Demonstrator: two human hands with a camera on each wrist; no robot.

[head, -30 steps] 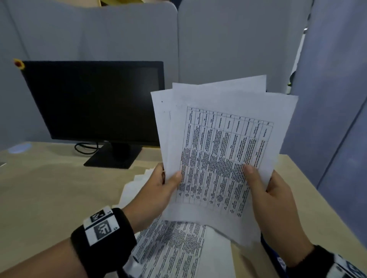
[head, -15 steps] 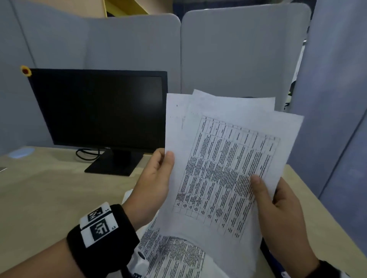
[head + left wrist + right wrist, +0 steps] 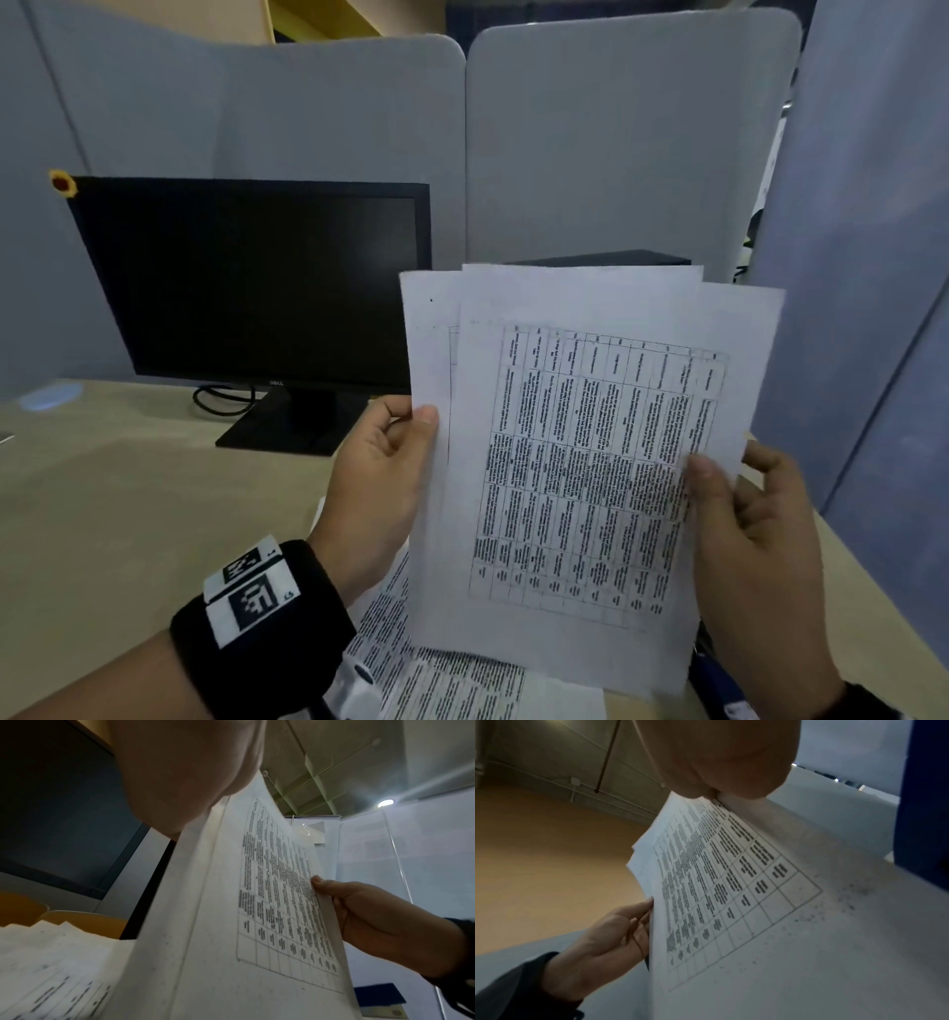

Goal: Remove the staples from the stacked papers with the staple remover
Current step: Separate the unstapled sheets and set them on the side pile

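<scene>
**Both hands held the fanned sheets up off the counter**

The left hand (image 3: pixel 380 478) pinched the left edge of the sheaf of papers (image 3: pixel 580 462), thumb on the front face and fingers curled behind. The right hand (image 3: pixel 750 545) gripped the right edge the same way, its thumb pressed on the printed table. The sheaf stood nearly upright between the two hands, above the counter (image 3: pixel 128 503) and in front of the monitor (image 3: pixel 246 277). At least three sheets showed at the top, fanned slightly out of line. More printed pages (image 3: pixel 441 683) lay flat on the counter below.

No staple could be made out on the raised sheets; a small dark speck near the top left corner was too small to identify. The staple remover was not clearly in view either. A dark blue object (image 3: pixel 719 688) lay under the right wrist, but what it was could not be told.

The step looked like checking the sheaf for a remaining staple. To do it well, the corners deserved attention, the top left most of all. A gentle slide of the sheets apart would have shown whether anything bound them. Pulling hard risked tearing a corner if a staple remained, so a light grip near the edges suited best.
</scene>
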